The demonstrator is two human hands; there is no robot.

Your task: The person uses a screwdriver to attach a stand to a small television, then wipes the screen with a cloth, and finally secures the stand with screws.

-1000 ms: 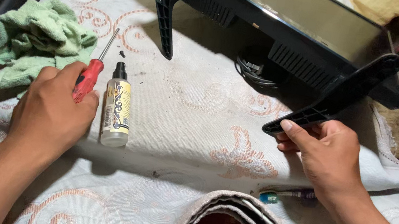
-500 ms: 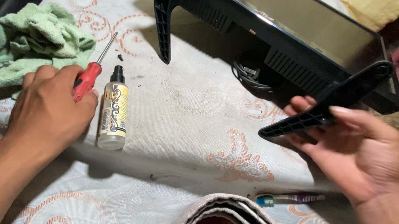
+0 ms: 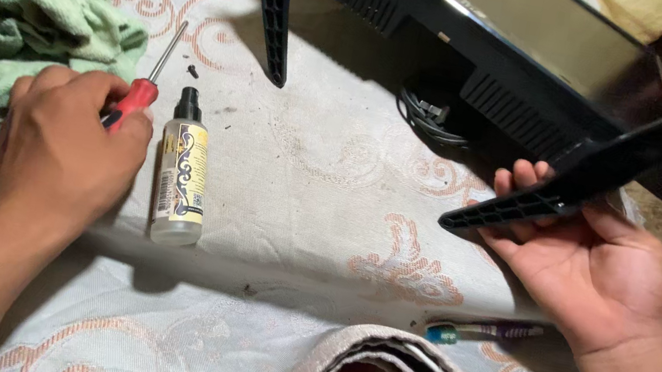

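The black plastic stand leg (image 3: pixel 580 177) is long, flat and ribbed along its edge. It lies in my right hand (image 3: pixel 592 267), palm up, fingers curled under it, raised over the patterned cloth (image 3: pixel 324 176). Its long axis slants from lower left to upper right, toward the dark monitor (image 3: pixel 495 44). My left hand (image 3: pixel 62 148) grips the red-handled screwdriver (image 3: pixel 137 93), just beside a small bottle (image 3: pixel 180 175).
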